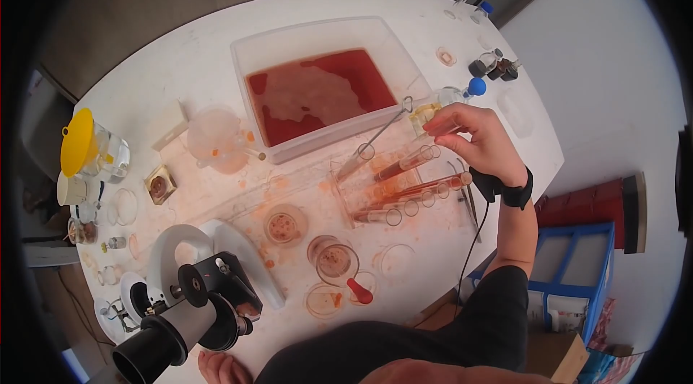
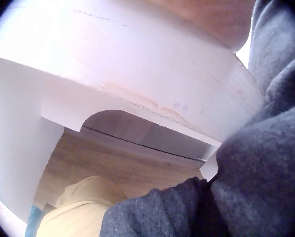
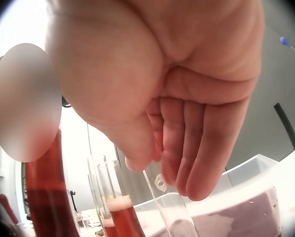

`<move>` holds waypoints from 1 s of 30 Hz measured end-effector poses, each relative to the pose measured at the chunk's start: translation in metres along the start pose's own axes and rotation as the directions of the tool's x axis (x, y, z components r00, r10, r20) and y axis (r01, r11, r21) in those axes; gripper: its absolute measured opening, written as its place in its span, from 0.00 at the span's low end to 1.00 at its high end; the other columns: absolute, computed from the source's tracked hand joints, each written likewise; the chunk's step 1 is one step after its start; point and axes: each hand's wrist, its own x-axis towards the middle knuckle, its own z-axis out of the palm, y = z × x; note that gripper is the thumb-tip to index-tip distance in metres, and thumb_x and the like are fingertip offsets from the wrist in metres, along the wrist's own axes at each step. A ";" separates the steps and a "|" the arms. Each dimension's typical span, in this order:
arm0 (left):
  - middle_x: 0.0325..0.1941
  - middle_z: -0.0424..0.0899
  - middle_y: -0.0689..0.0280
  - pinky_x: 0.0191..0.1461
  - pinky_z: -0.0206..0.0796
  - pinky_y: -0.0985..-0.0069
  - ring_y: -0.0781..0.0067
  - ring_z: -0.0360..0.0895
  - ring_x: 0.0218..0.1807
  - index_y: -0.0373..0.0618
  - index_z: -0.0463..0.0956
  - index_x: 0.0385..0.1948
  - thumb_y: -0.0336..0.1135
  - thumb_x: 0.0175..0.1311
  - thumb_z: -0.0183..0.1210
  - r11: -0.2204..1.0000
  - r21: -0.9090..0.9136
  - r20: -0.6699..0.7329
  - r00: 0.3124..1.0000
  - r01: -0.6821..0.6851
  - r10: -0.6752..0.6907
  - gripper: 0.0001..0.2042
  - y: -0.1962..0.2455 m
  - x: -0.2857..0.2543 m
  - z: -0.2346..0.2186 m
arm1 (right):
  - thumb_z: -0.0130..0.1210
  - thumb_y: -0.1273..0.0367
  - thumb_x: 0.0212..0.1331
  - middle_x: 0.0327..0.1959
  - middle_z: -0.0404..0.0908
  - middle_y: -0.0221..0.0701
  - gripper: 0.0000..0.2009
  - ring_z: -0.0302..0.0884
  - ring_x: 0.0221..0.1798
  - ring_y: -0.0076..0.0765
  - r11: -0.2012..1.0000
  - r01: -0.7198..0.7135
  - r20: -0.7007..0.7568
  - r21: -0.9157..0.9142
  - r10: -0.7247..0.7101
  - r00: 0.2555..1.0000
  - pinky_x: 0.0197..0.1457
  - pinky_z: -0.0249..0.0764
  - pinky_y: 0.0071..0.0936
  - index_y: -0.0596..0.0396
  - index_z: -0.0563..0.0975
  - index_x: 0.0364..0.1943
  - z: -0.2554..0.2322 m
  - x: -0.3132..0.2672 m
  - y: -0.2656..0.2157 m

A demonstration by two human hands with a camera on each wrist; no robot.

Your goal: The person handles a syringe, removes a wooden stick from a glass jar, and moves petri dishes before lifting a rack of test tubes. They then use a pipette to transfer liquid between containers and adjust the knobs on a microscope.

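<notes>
Head view: the right hand (image 1: 474,140) arches above test tubes (image 1: 398,167), thumb near fingers. Whether it pinches anything cannot be told.

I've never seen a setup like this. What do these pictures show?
There is no robot, just a person's two bare hands. The head camera looks down at the table; the other two ride on the wrists. On the table stand a tub of red liquid, a microscope, dishes and tubes, some with red liquid. The right hand is above the tubes, its fingertips close to a clear tube; whether it grips anything is hard to tell. The left hand, near the microscope, seems to hold nothing.
</notes>
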 end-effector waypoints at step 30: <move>0.38 0.77 0.52 0.55 0.68 0.49 0.47 0.76 0.43 0.34 0.75 0.32 0.21 0.54 0.57 0.999 0.049 0.059 0.998 0.018 -0.020 0.05 -0.005 -0.010 -0.003 | 0.55 0.77 0.61 0.44 0.81 0.35 0.11 0.79 0.45 0.29 0.987 0.036 -0.135 0.158 -0.014 0.991 0.49 0.77 0.27 0.61 0.75 0.47 0.009 -0.010 0.009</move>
